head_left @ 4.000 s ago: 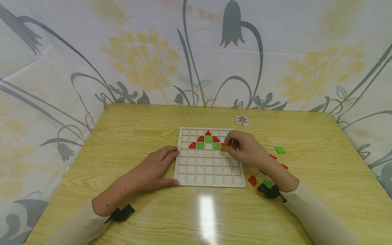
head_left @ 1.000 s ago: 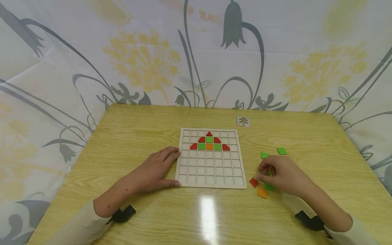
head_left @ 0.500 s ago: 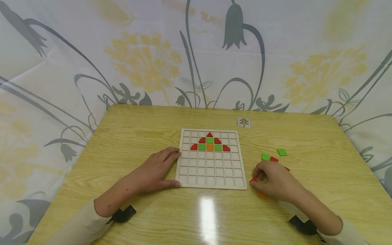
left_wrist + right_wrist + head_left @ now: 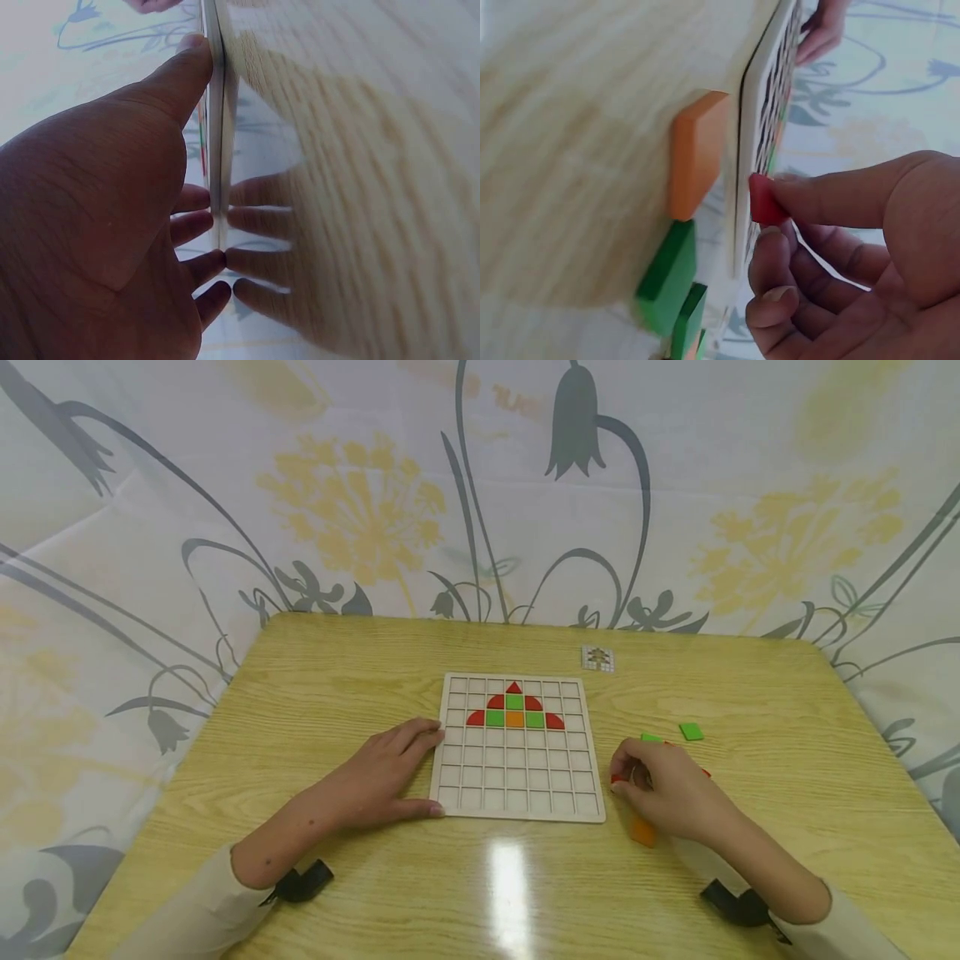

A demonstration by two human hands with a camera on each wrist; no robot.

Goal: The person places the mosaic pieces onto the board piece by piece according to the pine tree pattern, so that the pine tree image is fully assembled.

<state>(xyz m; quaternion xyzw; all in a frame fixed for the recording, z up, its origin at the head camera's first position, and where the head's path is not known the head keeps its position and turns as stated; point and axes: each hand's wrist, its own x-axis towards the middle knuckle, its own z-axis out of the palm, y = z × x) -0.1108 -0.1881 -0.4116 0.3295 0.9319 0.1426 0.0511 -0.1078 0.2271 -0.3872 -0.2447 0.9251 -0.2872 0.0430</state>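
A pale square grid board (image 4: 520,802) lies on the table, with red, green and orange tiles (image 4: 514,719) set in its upper rows in a stepped triangle. My left hand (image 4: 367,778) rests at the board's left edge, its fingers fairly straight and the thumb at the near corner. To the right of the board, my right hand (image 4: 671,785) pinches a small red tile (image 4: 765,200) between thumb and fingers; the tile is held up off the table in the right wrist view. Beneath that hand lie an orange square tile (image 4: 698,155) and green tiles (image 4: 667,279), partly hidden in the head view.
A small card (image 4: 598,658) printed with a tree-like pattern on a grid lies behind the board. One green tile (image 4: 691,732) sits apart beyond the right hand, and other red and green pieces show around the hand. A patterned cloth (image 4: 480,510) hangs behind the table.
An orange tile has come into the third tile row. My right hand has moved from the board to the loose pieces, picked up a red tile and lifted it. The left hand stays put.
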